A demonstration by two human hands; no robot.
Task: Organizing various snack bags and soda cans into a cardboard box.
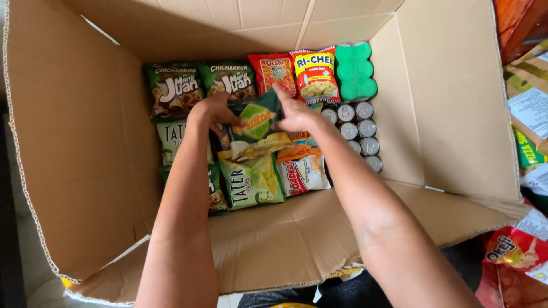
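Both my arms reach down into a large open cardboard box (pixel 85 171). My left hand (pixel 208 111) and my right hand (pixel 294 114) grip the two sides of a dark green snack bag (pixel 254 122) with a green and red logo, held just above the packed snacks. Beneath it lie light green chip bags (pixel 251 182), an orange and white bag (pixel 302 171) and two dark green bags (pixel 174 88) at the far row. Red and yellow snack bags (pixel 314 74) stand at the back.
Several silver can tops (pixel 357 128) line the box's right side, with a pack of green tubs (pixel 354 71) behind them. Outside the box on the right lie a red snack bag (pixel 514 256) and printed packages (pixel 531 120).
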